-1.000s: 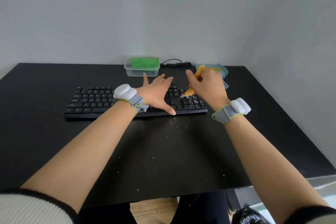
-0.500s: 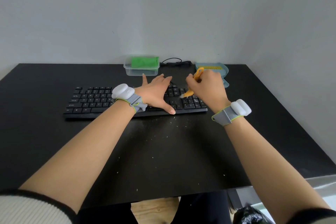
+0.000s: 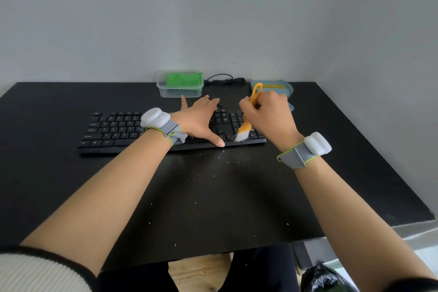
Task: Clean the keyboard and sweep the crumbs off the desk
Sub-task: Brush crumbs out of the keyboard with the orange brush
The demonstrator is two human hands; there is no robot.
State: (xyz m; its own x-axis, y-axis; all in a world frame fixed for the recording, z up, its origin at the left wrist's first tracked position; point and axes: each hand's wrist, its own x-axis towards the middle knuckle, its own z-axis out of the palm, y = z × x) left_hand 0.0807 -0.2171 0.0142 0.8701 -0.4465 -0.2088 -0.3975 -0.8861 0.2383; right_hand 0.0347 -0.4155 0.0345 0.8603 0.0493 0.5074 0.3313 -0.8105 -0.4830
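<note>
Keys run across the black keyboard (image 3: 132,129), which lies on the desk (image 3: 47,173) toward its far side; the left hand (image 3: 198,121) lies flat on it, fingers spread, steadying it; just to the right the right hand (image 3: 269,115) curls round the orange brush (image 3: 248,117), white bristles down on the right-hand keys near the front edge; this looks like the keyboard-brushing step; next, crumbs (image 3: 213,170) scattered on the desk in front want sweeping together, probably toward the blue dustpan (image 3: 288,91) behind the right hand.

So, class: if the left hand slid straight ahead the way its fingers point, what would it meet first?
Probably the clear plastic box with the green cloth; the left hand lies flat on the keyboard, fingers aimed at it, though depth is hard to judge.
</note>
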